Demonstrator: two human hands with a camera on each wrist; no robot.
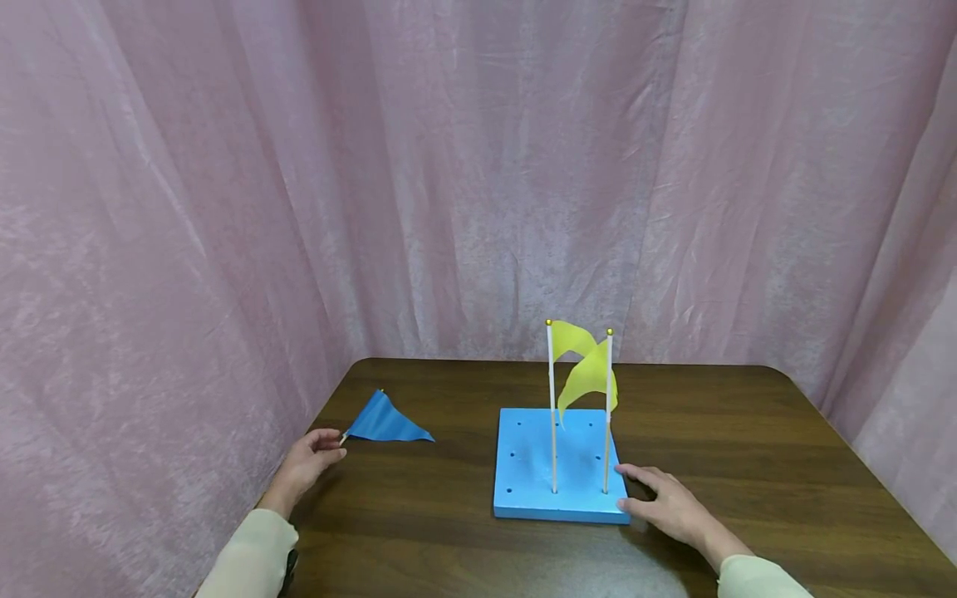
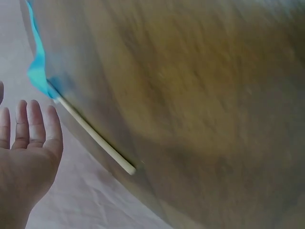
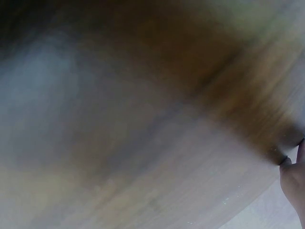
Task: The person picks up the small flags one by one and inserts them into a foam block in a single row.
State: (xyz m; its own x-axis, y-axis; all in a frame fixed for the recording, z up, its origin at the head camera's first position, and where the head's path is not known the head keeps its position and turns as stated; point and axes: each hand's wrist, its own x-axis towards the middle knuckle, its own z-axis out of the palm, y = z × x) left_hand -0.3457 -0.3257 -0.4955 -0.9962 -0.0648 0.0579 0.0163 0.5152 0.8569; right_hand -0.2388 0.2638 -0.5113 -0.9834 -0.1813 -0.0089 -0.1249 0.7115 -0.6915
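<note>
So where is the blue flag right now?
In the head view the blue flag lies flat on the table near its left edge, left of the blue peg board, its stick end just beside the left hand; the left wrist view shows that hand open.

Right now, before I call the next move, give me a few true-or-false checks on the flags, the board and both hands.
1. Two yellow flags stand upright in the blue board. True.
2. The blue flag is planted in the board. False: it lies flat on the table, left of the board.
3. The left hand grips the blue flag's stick. False: its fingers are straight and beside the stick, not round it.
4. The right hand rests at the board's near right corner. True.
5. The board has no free holes. False: several holes stand empty.
</note>
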